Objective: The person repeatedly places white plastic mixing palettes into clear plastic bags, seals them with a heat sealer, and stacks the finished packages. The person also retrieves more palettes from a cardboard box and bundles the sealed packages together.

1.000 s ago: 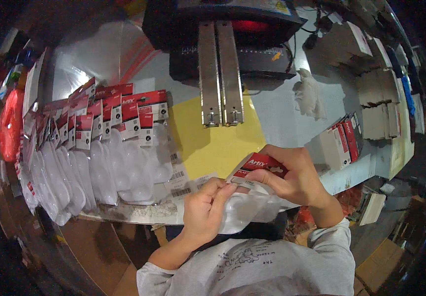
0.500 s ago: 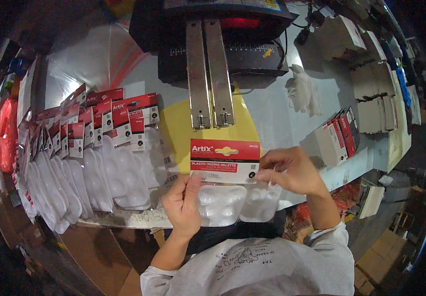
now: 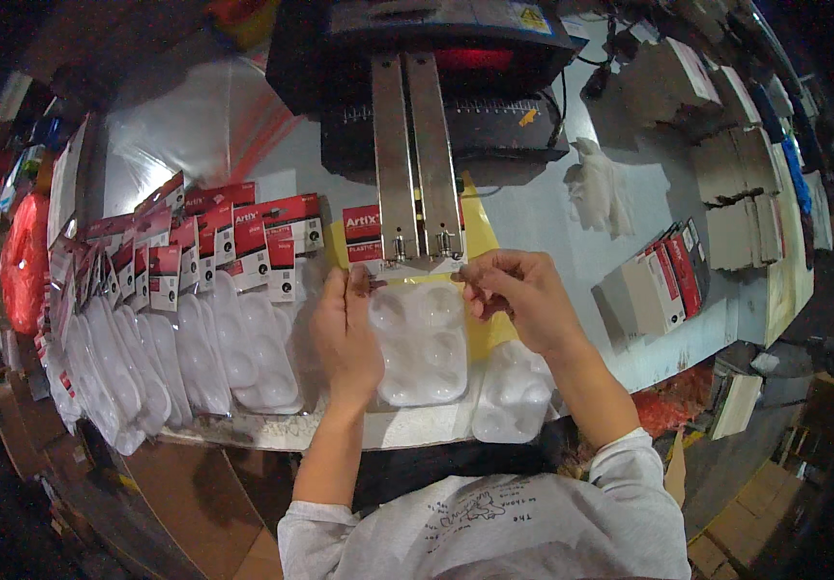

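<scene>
Head view: a pale table [image 3: 552, 227] bears a black machine [image 3: 504, 126] with two long metal bars [image 3: 394, 155], and a white palette [image 3: 422, 348] lies just below the bar ends. Left hand [image 3: 347, 333] and right hand [image 3: 521, 295] flank it, each pinching a lower corner of its red-and-white card [image 3: 361, 224], partly hidden behind the bars.

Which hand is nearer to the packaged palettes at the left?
Left: the left hand is just right of the packaged palettes; the right hand is farther right, beyond the central palette.
</scene>
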`<state>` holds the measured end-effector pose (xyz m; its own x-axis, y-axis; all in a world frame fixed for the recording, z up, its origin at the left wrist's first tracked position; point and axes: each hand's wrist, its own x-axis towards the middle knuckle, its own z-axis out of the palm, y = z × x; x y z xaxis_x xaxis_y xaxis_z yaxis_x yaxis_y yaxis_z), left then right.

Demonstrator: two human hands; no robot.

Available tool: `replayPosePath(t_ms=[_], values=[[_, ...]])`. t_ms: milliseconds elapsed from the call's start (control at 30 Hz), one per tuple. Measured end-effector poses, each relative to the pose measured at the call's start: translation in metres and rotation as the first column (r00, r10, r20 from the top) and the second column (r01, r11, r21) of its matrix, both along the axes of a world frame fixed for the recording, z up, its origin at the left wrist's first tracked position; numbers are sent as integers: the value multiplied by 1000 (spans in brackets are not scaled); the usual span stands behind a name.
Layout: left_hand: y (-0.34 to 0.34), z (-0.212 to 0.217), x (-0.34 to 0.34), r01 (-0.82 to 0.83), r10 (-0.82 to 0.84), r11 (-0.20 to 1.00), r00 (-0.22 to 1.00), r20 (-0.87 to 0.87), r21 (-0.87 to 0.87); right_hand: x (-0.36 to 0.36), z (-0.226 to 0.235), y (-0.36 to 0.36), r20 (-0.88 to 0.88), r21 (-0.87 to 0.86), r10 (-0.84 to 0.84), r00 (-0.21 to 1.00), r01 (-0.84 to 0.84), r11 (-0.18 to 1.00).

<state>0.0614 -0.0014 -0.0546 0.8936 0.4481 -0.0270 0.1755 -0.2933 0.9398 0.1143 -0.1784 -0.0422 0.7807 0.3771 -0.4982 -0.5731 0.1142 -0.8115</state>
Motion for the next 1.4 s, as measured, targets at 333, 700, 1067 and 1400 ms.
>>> replayPosePath(t_ms=[333,700,1067,1400], values=[[7,-8,-6,76,-76,997,997,-11,-28,-4,-7,-16,365,-290,68,928,44,956],[-39,15,-48,290,-226,770,957,-181,568,-14,7,-216,537,-843,274,798,513,160],[-71,-9,-45,319,-379,830,924,-43,-458,-17,4,-212,528,-820,366,767,572,-15],[-33,31,-57,203,-400,682,908,-125,-703,-44,71,-90,433,-443,-21,901,233,866]])
